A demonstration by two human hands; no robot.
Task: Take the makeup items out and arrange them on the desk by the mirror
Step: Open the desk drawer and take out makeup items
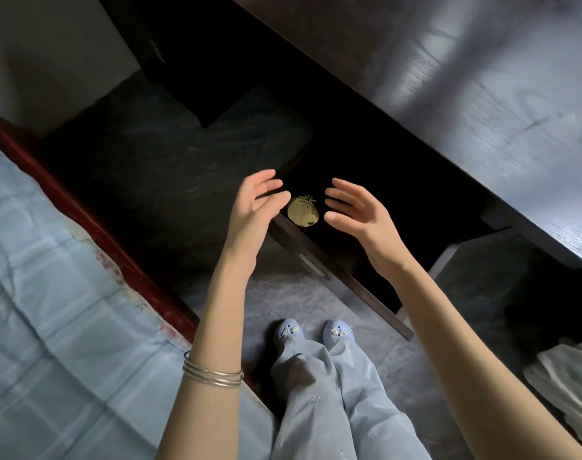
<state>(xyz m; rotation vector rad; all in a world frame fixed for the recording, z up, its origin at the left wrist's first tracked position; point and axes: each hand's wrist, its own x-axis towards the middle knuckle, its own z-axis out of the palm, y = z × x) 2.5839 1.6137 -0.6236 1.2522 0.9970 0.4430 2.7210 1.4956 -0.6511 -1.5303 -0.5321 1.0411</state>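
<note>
Drawer [332,260]: pulled out from under your desk [482,94]; its inside is very dark, so most of the contents cannot be told.
Contents seen: one gold compact [302,212], round, lying near the front left corner, with a small pale star-like mark just behind it.
Left hand [253,214]: released, fingers relaxed, holding nothing, hovering just left of the compact.
Right hand [352,210]: released likewise, hovering just right of it, apart from it.
Risk, darkness: you may miss other items deeper in.
Risk, grip: the compact looks smooth; a careless pinch could let it slip to the floor [316,300].
Mirror: not in view.
</note>
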